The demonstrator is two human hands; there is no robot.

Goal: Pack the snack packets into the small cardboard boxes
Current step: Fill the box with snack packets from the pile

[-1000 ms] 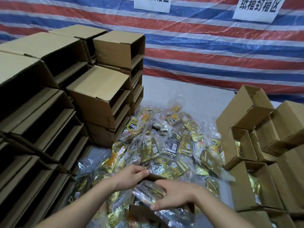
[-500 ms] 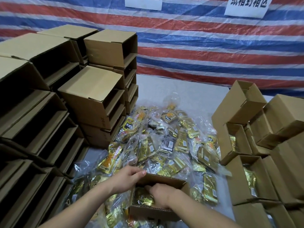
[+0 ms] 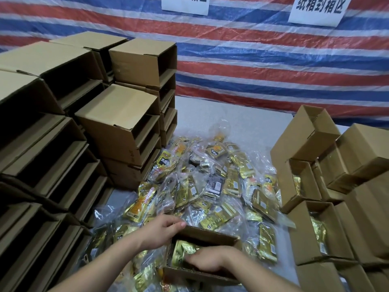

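A small open cardboard box sits on the heap of snack packets just in front of me. My left hand grips the box's left far corner, thumb over the rim. My right hand reaches down inside the box, its fingers pressing a gold snack packet against the bottom. Whether those fingers curl round the packet is hidden.
Stacks of empty cardboard boxes on their sides fill the left. Filled and open small boxes stand piled on the right. A red, white and blue striped tarp with two paper signs hangs behind the grey table.
The clear bag of packets my right hand held over the box has gone down into it. My right hand has sunk into the box; my left hand keeps its hold on the corner.
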